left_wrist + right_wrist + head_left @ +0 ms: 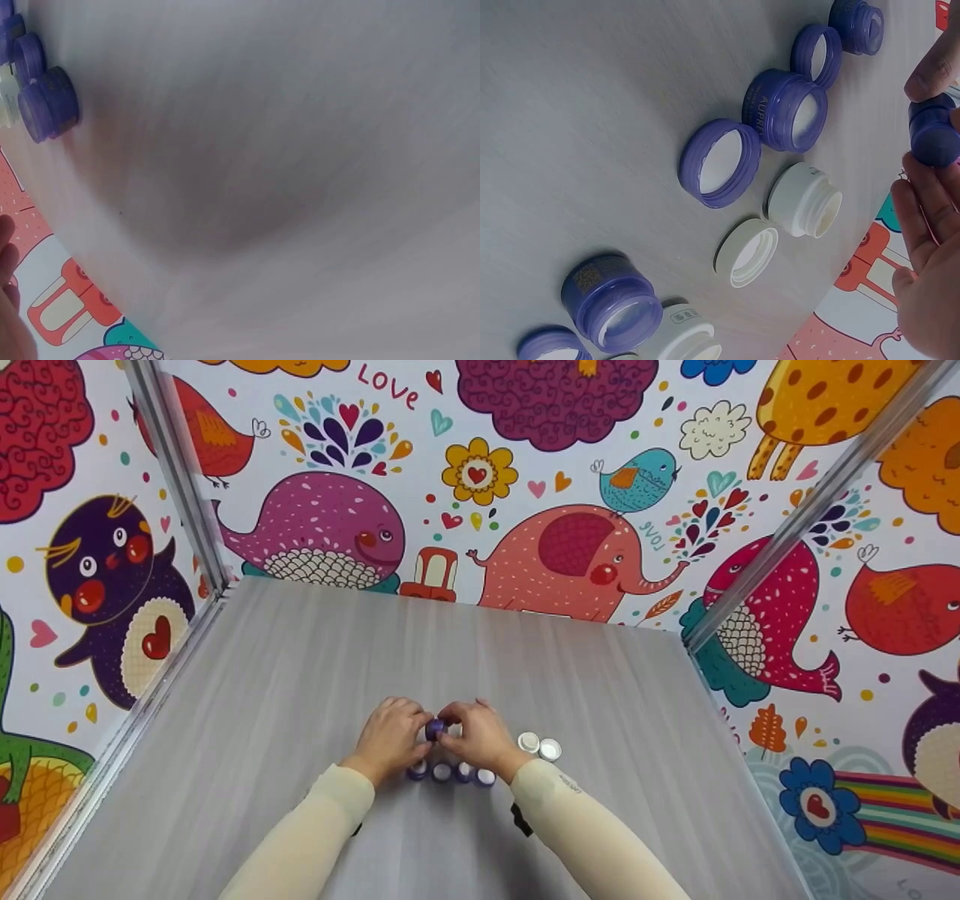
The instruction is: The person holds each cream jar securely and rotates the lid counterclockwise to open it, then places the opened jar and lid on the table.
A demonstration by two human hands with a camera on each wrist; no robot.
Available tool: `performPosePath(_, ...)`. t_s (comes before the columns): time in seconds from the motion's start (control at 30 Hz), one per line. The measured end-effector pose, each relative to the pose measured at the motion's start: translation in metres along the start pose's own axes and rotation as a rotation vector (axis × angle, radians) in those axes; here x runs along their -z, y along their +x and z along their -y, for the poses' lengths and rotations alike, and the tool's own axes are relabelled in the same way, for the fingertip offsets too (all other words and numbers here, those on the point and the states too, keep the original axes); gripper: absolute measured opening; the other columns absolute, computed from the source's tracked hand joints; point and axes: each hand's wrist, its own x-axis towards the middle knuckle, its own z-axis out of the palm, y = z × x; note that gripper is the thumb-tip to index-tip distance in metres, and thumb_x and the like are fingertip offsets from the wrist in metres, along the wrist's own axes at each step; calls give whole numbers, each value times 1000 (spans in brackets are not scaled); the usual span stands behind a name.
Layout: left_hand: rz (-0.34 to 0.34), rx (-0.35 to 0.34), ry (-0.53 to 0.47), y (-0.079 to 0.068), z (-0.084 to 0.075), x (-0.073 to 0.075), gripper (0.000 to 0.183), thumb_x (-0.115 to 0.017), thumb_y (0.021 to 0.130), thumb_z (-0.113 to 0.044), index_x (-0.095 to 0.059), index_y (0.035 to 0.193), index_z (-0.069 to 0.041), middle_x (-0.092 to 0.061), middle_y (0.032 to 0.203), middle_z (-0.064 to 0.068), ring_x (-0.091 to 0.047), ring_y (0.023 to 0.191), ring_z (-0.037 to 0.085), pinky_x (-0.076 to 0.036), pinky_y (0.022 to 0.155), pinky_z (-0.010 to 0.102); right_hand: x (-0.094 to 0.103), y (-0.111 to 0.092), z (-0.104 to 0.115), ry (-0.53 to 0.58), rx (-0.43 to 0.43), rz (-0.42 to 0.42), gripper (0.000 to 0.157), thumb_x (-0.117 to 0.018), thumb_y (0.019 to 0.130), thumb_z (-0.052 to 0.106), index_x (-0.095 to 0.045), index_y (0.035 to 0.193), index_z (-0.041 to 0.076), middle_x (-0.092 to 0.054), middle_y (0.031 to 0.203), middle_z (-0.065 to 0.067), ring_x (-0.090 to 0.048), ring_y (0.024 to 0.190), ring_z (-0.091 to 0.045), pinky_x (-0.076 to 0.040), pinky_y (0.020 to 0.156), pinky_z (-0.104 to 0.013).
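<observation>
In front of me, my left hand [388, 735] and right hand [480, 735] meet around a small purple cosmetic jar [435, 728], held above the table. Fingertips from both sides pinch it. The right wrist view shows this jar [934, 133] close up, with a ridge around it; its lid seems to be on. Below the hands lie open purple jars, such as a larger one [784, 111] and a small one [857, 26]. Loose purple lids [720, 161] lie among them. An open white jar [805, 199] stands by a white lid [746, 253].
Another purple jar [611, 302] and a second white jar [681, 335] stand farther to the right. A grey wood-grain table [337, 652] lies under everything. Walls with cartoon animals [570, 562] and metal corner posts [184, 480] enclose it.
</observation>
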Motion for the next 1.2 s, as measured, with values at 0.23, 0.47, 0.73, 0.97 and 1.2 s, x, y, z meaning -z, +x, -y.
performPosePath(0.23,19,6,11,1,0,1,34,-82,74,-30,-76,99,-8,-68,92,2,-62,92,24,-46,88,41,2,1,1,-6,-21,28,34,-69,86,26,-69,115,8,-72,106,-1,-66,99,-14,-30,111,-54)
performPosePath(0.47,-7,-5,9,1,1,-1,34,-83,72,-30,-75,97,-9,-68,90,2,-62,90,24,-47,87,41,1,2,0,-5,-24,29,27,-67,89,28,-70,109,11,-73,100,2,-67,97,-13,-30,110,-54)
performPosePath(0.73,6,-6,8,-1,1,-1,33,-83,73,-30,-75,97,-9,-68,91,2,-62,89,24,-47,86,41,-1,1,-1,-16,-17,33,32,-69,86,27,-69,113,10,-72,102,2,-66,97,-13,-29,111,-52)
performPosePath(0.97,5,9,-1,0,1,-2,33,-82,72,-28,-76,98,-9,-68,90,1,-62,89,23,-46,87,40,-1,2,-1,14,-13,36,27,-67,89,26,-71,110,10,-73,100,2,-67,97,-14,-29,110,-54)
performPosePath(1.2,5,10,-8,-1,1,-1,33,-82,73,-30,-76,97,-8,-68,89,1,-62,88,23,-47,85,40,-1,2,-2,4,26,13,28,-73,83,24,-70,108,10,-72,100,2,-66,96,-12,-31,109,-54)
